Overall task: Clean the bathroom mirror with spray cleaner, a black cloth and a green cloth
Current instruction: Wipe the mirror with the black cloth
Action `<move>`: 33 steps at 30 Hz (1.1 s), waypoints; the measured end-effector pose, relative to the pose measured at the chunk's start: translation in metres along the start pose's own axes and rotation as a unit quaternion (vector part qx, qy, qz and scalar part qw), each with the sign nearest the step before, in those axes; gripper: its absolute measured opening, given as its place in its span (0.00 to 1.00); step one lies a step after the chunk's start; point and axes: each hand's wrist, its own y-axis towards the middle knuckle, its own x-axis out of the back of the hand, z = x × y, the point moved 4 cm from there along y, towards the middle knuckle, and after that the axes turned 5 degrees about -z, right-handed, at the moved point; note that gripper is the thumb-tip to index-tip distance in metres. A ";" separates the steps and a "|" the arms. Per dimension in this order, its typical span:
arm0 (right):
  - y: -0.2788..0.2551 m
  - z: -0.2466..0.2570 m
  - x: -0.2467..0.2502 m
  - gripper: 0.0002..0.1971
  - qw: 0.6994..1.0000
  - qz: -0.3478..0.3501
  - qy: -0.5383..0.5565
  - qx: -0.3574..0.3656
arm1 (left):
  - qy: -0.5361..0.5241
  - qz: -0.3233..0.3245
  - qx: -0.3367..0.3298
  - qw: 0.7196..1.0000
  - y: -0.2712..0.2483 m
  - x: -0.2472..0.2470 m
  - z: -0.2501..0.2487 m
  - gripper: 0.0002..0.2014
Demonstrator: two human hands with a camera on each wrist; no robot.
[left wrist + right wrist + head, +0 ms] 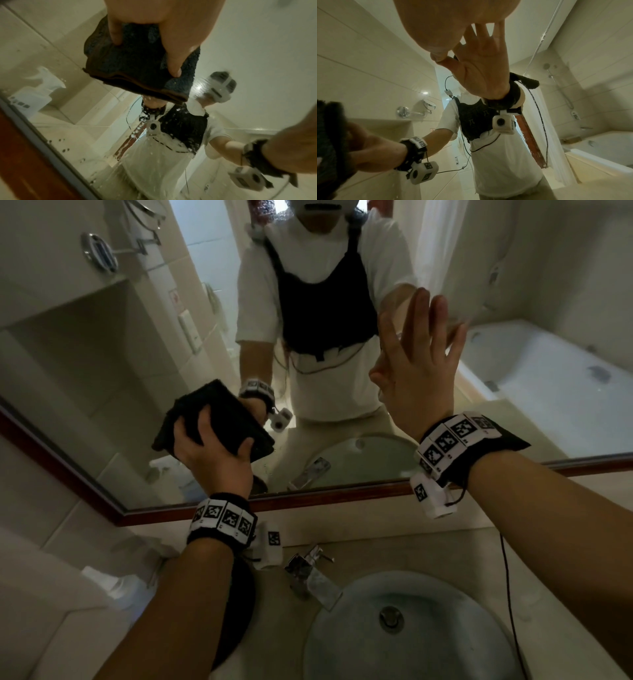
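Observation:
The mirror (102,354) in its red-brown wooden frame fills the wall above the basin. My left hand (209,453) grips a folded black cloth (219,412) and holds it against the lower part of the glass. In the left wrist view its fingers (173,56) curl over the black cloth (137,70), and spray droplets (137,129) speckle the glass just below. My right hand (421,364) lies flat on the mirror further right, fingers straight and spread, holding nothing. The right wrist view shows its thumb tip (438,56) meeting its own reflection. No green cloth is in view.
A white spray bottle (106,580) stands on the counter at the left, with its reflection (39,86) in the glass. Below the mirror are a chrome tap (308,573) and a round basin (342,645). A dark round object (239,611) lies under my left forearm.

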 end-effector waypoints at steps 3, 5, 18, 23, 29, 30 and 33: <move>-0.001 0.000 -0.003 0.38 1.000 -0.010 0.002 0.000 | 0.004 0.008 -0.053 0.999 -0.006 -0.006 -0.025 0.45; -0.001 0.000 -0.004 0.38 1.000 -0.014 0.007 0.001 | 0.021 0.011 -0.094 0.995 -0.013 -0.011 -0.052 0.43; -0.003 -0.001 -0.007 0.40 1.000 -0.007 0.001 0.006 | 0.076 0.048 -0.272 0.958 -0.046 -0.043 -0.140 0.39; -0.004 0.001 -0.004 0.40 1.000 0.006 0.000 0.003 | 0.061 0.052 -0.179 0.981 -0.028 -0.028 -0.082 0.42; -0.004 0.004 0.001 0.39 0.999 0.024 0.024 -0.013 | 0.054 0.053 -0.078 0.994 -0.010 -0.002 0.006 0.41; -0.005 0.006 0.001 0.39 0.999 0.025 0.026 -0.018 | 0.057 0.055 -0.077 0.994 -0.009 0.000 0.013 0.41; -0.013 0.009 0.004 0.36 0.999 0.005 0.041 -0.024 | 0.057 0.054 -0.081 0.994 -0.007 0.001 0.018 0.41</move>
